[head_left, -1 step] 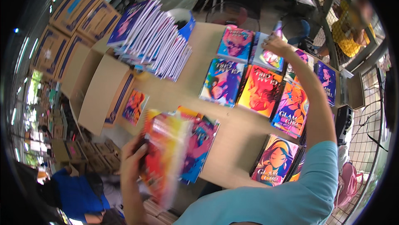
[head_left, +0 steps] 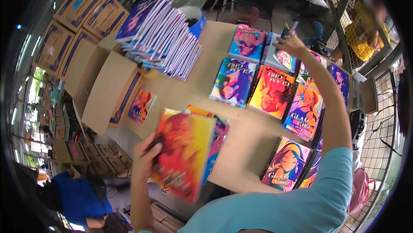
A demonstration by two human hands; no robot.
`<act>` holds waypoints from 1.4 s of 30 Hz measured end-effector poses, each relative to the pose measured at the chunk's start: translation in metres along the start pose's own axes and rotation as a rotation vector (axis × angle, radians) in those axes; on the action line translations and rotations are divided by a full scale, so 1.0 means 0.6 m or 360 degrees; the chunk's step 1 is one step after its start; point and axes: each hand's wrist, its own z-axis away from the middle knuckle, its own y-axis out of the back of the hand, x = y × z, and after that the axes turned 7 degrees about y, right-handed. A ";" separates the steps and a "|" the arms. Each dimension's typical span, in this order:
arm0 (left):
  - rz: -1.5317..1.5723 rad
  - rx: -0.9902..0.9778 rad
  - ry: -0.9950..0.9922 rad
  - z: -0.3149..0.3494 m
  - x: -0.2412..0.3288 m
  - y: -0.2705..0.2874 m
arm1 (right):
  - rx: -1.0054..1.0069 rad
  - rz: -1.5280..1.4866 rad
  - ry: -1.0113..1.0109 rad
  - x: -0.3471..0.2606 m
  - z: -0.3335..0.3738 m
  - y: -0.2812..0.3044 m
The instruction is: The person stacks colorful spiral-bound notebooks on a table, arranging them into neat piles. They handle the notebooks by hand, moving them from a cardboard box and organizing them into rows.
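Observation:
My left hand [head_left: 146, 153] grips a spiral notebook [head_left: 183, 151] with a red and yellow cover by its bound edge, tilted above the table's near edge. Partly hidden behind it are more notebooks [head_left: 218, 140] with blue and pink covers. Far across the table, my right hand [head_left: 292, 46] is closed at a pale-covered notebook stack [head_left: 271, 56]; a narrow coloured edge, apparently of a notebook, rises beside its fingers. Nearby stand stacks with a blue and purple cover [head_left: 233, 82], a red and orange cover [head_left: 272, 91] and an orange cover [head_left: 302, 110].
A leaning pile of notebooks [head_left: 161, 39] stands at the far left, beside a white and blue bin [head_left: 195, 22]. Open cardboard box flaps [head_left: 107, 91] edge the table's left side, with stacked cartons [head_left: 79, 5] behind. People in blue [head_left: 81, 198] and yellow [head_left: 365, 39] are nearby.
The notebook in my left hand has shifted right and turned its cover more into view. My right hand has moved slightly right, and the coloured edge beside it has changed angle.

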 end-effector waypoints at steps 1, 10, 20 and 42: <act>-0.0384 0.0007 -0.0043 -0.020 -0.041 0.009 | 0.0221 0.0228 0.0063 -0.010 0.009 0.051; -0.0846 -0.0041 -0.0501 -0.073 -0.129 0.042 | 0.1676 -0.2130 -0.1395 -0.301 0.043 0.462; -0.0035 -0.0627 0.0373 -0.133 -0.162 0.058 | 0.1217 -0.2272 -0.1955 -0.736 -0.101 0.390; -0.1602 -0.0106 -0.0916 -0.190 -0.159 -0.717 | -0.0674 -0.0307 -0.0526 -0.057 0.165 -0.019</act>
